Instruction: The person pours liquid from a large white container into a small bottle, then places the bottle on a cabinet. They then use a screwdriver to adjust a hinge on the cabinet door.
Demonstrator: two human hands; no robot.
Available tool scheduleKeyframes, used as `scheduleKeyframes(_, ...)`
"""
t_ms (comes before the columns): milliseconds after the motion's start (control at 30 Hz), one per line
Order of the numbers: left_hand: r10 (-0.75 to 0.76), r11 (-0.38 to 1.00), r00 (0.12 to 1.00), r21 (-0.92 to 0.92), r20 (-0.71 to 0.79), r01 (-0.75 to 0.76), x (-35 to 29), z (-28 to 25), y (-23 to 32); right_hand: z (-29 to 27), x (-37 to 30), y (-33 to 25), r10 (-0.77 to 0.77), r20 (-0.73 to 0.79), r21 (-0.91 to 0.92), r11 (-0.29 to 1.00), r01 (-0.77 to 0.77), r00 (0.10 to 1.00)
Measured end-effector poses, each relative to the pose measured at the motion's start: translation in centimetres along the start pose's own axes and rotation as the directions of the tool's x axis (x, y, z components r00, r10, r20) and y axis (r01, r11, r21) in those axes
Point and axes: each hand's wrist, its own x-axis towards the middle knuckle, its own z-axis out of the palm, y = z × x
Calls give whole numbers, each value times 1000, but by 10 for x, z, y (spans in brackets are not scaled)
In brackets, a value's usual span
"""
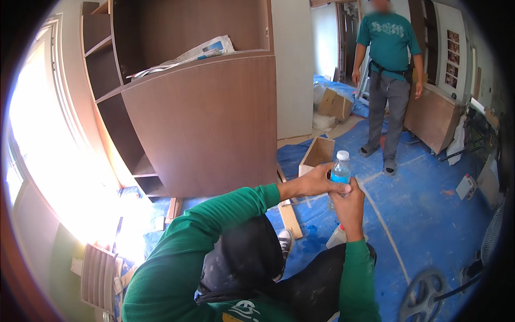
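A small clear plastic bottle (341, 170) with a white cap and a blue label stands upright between my hands, above my knees. My left hand (317, 181) is closed round its left side, the thumb across the front. Lower down, my right hand (350, 206) grips the bottle from the right, its thumb pointing up. The bottle's lower part is mostly behind my fingers. Under my right wrist, a whitish jug (337, 237) with a red cap is on the floor, partly covered by my arm and leg.
Blue sheeting (386, 214) covers the floor. A wooden drawer box (317, 154) and a board (290, 220) lie ahead of me. A large brown cabinet (209, 123) stands left. Another person (387, 48) stands at the far right. A grey wheel (424, 295) is at lower right.
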Motion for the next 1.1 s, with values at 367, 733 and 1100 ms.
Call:
scheduleKeyframes(367, 17, 987, 962, -148, -271, -59, -41, -42, -70, -15, 6, 26, 134, 65, -124, 984, -125, 989)
scheduleKeyframes(733, 199, 967, 980, 168, -22, -192, -81, -84, -80, -104, -87, -15, 496, -63, -97, 861, -500, 866)
scheduleKeyframes(1100, 303, 935, 935, 246, -184, -255, -83, -81, -69, 7, -64, -43, 253, 199, -539, 835, -110, 947)
